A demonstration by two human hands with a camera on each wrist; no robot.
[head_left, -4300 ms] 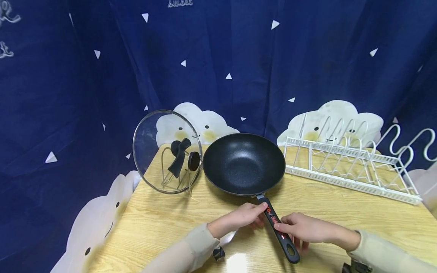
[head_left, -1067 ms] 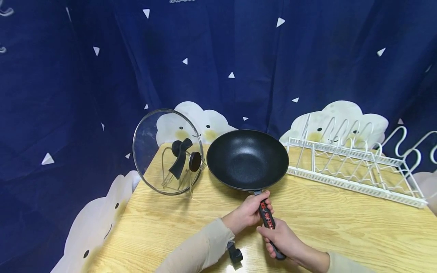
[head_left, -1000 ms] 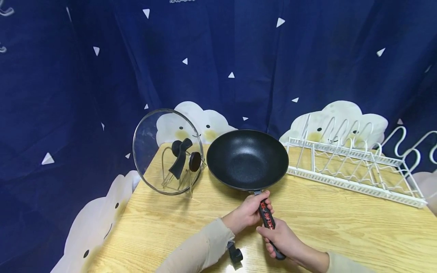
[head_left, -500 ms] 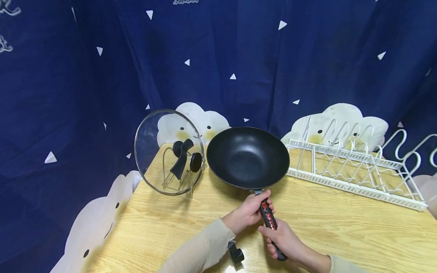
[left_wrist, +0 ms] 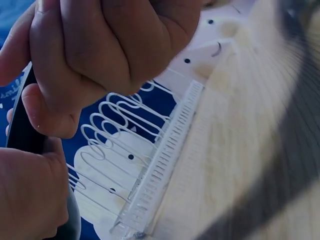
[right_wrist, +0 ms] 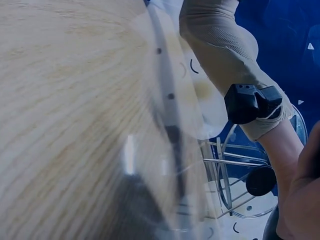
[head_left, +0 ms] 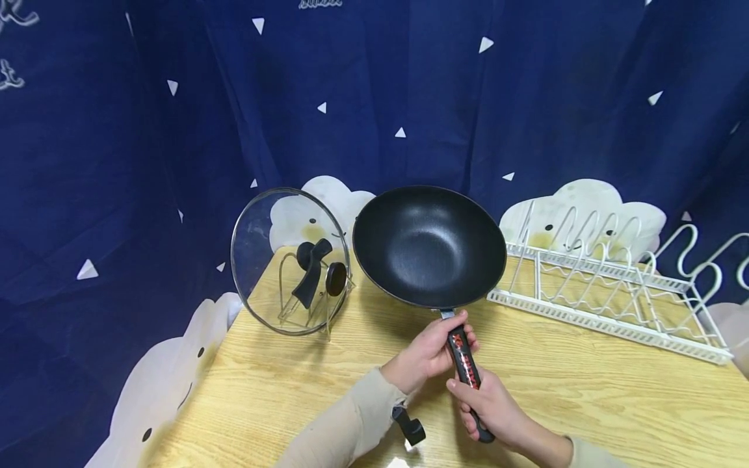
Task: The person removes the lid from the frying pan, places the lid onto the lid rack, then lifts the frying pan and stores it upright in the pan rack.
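Both hands clasp the black non-stick wok's (head_left: 429, 245) handle: left hand (head_left: 431, 350) near the bowl, right hand (head_left: 490, 406) behind. Judged best: keep it level, clear of the white wire rack (head_left: 608, 286).

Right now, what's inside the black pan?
Nothing shows inside the black pan: only its dark speckled coating. Both hands grip its handle, the left hand higher, the right hand lower. What lies under the lifted pan is hidden from view.

lid (head_left: 289, 260) left of wok (head_left: 429, 246), rack (head_left: 608, 276) seemingly right.
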